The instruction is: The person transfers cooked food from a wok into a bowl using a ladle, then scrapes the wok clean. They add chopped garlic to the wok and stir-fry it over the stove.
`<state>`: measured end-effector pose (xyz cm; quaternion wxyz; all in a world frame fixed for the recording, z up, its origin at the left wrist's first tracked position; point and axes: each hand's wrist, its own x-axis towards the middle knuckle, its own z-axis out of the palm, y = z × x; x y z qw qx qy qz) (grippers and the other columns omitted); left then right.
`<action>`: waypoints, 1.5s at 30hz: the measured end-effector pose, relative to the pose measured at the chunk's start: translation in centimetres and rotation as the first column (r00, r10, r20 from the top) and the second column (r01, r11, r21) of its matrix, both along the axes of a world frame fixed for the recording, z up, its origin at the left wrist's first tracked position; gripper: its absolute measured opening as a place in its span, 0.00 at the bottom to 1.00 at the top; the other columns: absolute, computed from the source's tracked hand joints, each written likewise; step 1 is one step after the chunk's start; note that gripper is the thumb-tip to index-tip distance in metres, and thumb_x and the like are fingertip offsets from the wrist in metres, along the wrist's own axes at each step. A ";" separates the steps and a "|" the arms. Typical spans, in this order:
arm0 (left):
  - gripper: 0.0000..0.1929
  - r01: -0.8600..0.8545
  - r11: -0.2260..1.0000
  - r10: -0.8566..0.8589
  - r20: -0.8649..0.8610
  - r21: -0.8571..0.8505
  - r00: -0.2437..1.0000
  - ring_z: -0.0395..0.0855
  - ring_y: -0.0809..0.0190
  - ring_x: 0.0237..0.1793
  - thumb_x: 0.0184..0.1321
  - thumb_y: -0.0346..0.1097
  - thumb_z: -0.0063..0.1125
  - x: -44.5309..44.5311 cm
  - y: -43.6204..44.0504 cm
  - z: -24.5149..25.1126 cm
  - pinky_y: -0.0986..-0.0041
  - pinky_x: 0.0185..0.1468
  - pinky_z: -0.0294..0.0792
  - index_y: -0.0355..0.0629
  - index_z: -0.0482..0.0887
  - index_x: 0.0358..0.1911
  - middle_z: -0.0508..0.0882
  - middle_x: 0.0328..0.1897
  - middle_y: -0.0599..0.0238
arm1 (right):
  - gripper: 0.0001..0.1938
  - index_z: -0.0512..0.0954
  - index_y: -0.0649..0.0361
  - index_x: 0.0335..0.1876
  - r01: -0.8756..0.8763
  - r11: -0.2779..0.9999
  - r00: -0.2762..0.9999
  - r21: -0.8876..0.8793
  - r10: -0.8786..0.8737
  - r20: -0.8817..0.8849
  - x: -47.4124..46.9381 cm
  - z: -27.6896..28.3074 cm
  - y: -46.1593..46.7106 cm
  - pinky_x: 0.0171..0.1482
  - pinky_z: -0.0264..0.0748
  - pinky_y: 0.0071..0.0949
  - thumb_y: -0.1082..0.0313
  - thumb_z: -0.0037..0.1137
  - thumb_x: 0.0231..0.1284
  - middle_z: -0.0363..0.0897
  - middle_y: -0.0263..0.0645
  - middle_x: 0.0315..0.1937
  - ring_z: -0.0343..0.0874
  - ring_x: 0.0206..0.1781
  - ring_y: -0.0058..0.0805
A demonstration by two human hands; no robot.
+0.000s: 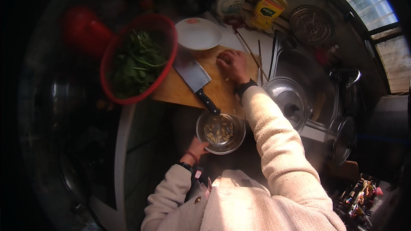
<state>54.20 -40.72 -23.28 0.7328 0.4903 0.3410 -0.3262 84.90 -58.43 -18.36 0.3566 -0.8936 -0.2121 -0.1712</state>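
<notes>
My left hand (pixel 196 150) grips the left rim of a round stainless-steel bowl (pixel 240 138), just below the near edge of a wooden cutting board (pixel 171 88). Several small pale pieces (pixel 219 132), perhaps garlic cloves, lie in the bowl's bottom. Over on the right part of the board rests my right hand (pixel 237 65), fingers curled downward; whether anything is under them is hidden. A small pale bit (pixel 227 79) lies by its palm. Left of it, a cleaver (pixel 195 75) lies flat, its black handle jutting past the board's edge above the bowl.
A red plastic basket (pixel 106 80) of leafy greens (pixel 138 67) stands left of the board. Behind the board are a white plate (pixel 199 35) and bottles (pixel 268 9). Chopsticks (pixel 252 54), a pot lid (pixel 284 98) and a sink (pixel 308 61) lie to the right.
</notes>
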 end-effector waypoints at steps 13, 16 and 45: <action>0.32 0.025 0.998 -0.024 0.006 -0.065 1.000 0.83 0.52 0.53 0.54 0.18 0.49 0.2 -0.4 1.1 0.55 0.47 0.82 0.48 0.65 0.64 0.78 0.58 0.57 | 0.08 0.80 0.56 0.38 0.032 0.999 0.977 0.008 -0.029 -0.209 -22.3 2.7 -0.6 0.57 0.64 0.41 0.70 0.61 0.52 0.76 0.40 0.47 0.71 0.54 0.45; 0.31 0.024 0.998 -0.025 -0.004 -0.052 1.000 0.82 0.53 0.54 0.54 0.18 0.49 -0.7 -0.9 0.9 0.55 0.48 0.81 0.48 0.65 0.64 0.78 0.58 0.57 | 0.08 0.80 0.59 0.40 -0.018 0.978 0.931 0.210 0.092 -0.352 -26.3 3.7 -1.0 0.60 0.68 0.39 0.73 0.59 0.54 0.76 0.43 0.51 0.72 0.58 0.45; 0.19 -0.826 0.560 0.823 0.072 0.067 0.564 0.85 0.54 0.46 0.59 0.27 0.58 -46.6 18.8 9.8 0.58 0.49 0.79 0.36 0.72 0.55 0.83 0.47 0.56 | 0.04 0.77 0.61 0.42 -0.548 0.790 0.388 0.276 0.532 -0.753 -39.9 3.6 14.6 0.31 0.74 0.18 0.70 0.55 0.67 0.80 0.32 0.26 0.78 0.30 0.16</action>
